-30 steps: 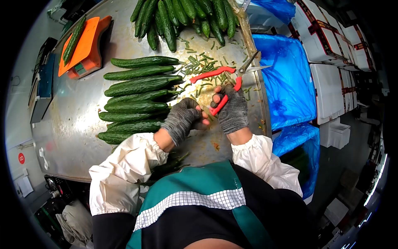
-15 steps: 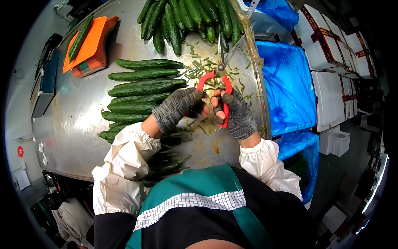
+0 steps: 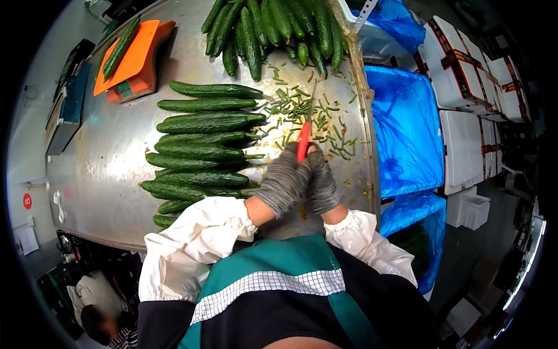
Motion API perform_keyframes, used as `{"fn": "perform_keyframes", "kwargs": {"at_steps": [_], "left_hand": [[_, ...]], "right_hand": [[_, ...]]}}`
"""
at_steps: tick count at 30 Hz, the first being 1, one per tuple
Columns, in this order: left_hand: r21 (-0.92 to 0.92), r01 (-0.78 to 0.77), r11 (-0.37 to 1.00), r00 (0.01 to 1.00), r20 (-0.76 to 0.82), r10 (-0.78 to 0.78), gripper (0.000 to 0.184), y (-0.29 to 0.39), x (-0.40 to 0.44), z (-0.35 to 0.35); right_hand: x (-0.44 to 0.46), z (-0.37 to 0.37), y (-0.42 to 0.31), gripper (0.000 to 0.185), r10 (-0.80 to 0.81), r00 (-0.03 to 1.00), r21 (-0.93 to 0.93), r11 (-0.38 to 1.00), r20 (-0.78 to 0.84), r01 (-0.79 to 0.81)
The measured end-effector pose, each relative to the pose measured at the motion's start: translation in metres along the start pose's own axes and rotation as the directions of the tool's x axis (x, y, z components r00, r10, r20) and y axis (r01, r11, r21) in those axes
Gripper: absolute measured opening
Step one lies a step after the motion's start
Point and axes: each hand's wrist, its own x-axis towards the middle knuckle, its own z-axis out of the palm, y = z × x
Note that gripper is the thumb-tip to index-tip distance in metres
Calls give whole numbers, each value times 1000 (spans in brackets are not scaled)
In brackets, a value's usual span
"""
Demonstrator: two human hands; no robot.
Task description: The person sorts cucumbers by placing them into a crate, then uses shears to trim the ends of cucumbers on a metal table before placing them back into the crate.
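A pair of red-handled shears [image 3: 303, 141] points away from me over the steel table, seen nearly edge-on. My right hand [image 3: 323, 185], in a grey knit glove, is closed around its handle. Pressed against it, my left hand [image 3: 285, 181] is also gloved and closed at the handle; its fingertips are partly hidden. Just left of the hands lies a row of cucumbers [image 3: 200, 152], stem ends toward the shears. Cut green stem pieces [image 3: 296, 104] are scattered around the blades.
A heap of cucumbers [image 3: 273, 29] lies at the table's far end. One cucumber rests on an orange scale [image 3: 131, 61] at far left. Blue-lined bins [image 3: 404, 128] stand along the right edge, with white foam boxes [image 3: 462, 145] beyond. Another person [image 3: 102, 308] is at lower left.
My hands have come together and moved slightly toward my body. The shears' spread handles have turned edge-on. More of the cucumber row shows, and a person's head has appeared at lower left.
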Motion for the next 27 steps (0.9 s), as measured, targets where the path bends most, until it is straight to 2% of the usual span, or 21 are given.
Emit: {"fn": "perform_keyframes", "kwargs": {"at_steps": [1, 2, 3, 5, 6, 7, 8, 9, 10, 11, 12, 13, 14, 15, 17, 19, 21, 23, 25, 27], "left_hand": [[162, -53, 985, 999, 18, 51, 37, 2, -4, 2], [233, -57, 971, 995, 90, 37, 37, 4, -7, 2], [234, -56, 971, 996, 86, 37, 37, 11, -7, -5], [262, -13, 965, 904, 415, -101, 38, 30, -6, -30], [220, -98, 971, 831, 555, -42, 42, 30, -5, -45], [196, -195, 961, 794, 607, 37, 45, 29, -6, -59], [223, -209, 952, 773, 634, 21, 46, 26, -3, -75], [228, -79, 970, 828, 558, -64, 46, 27, 0, -93], [209, -5, 978, 902, 423, -85, 45, 27, 7, -111], [30, 29, 999, 959, 281, -36, 40, 18, 18, -127], [70, -34, 997, 992, 124, 26, 35, 17, 31, -144], [-50, 24, 998, 997, -76, -28, 33, 13, 41, -153], [26, -36, 999, 984, -172, 39, 34, -14, 60, -167], [137, 29, 990, 978, -208, 0, 42, -17, 66, -178], [125, 174, 977, 972, -183, -149, 42, -24, 73, -184], [148, 145, 978, 976, -184, -117, 41, -51, 85, -183], [172, 117, 978, 979, -185, -85, 39, -72, 93, -179], [127, 153, 980, 964, -240, -119, 39, -79, 98, -176], [162, 155, 975, 962, -247, -112, 40, -74, 99, -175], [281, 125, 951, 959, -281, -43, 40, -82, 105, -175]], "right_hand": [[2, -4, 2, 42, 3, 1000, 2, 1000, 5, -3], [6, -8, 3, 41, 146, 988, 106, 983, 48, -151], [8, -11, 5, 40, 282, 954, 200, 934, 104, -298], [7, -10, 3, 38, 234, 970, 137, 961, 60, -240], [5, -6, -9, 40, 247, 969, -9, 969, 9, -247], [4, -4, -16, 42, 251, 967, -151, 955, -44, -255], [7, -5, -13, 43, 84, 996, -283, 955, -29, -89], [8, -5, -14, 43, 83, 996, -280, 956, -27, -87], [9, -7, -17, 43, 71, 997, -453, 890, 15, -56], [8, -6, -18, 44, 69, 996, -610, 792, 57, -20], [6, 0, -22, 46, 132, 988, -530, 845, 74, -73], [2, 5, -24, 46, 134, 988, -529, 845, 74, -74], [0, 9, -24, 43, 245, 967, -383, 902, 72, -200], [-2, 14, -25, 40, 349, 933, -227, 919, 89, -322], [-2, 22, -22, 38, 360, 930, -212, 917, 69, -339], [5, 23, -17, 39, 458, 882, -93, 888, 107, -450], [15, 22, -11, 38, 448, 884, -89, 894, 135, -439], [21, 29, -11, 35, 396, 915, -154, 911, 78, -382], [26, 35, -12, 32, 397, 916, -167, 909, 56, -383], [30, 38, -9, 32, 395, 918, -204, 901, 25, -382]]}}
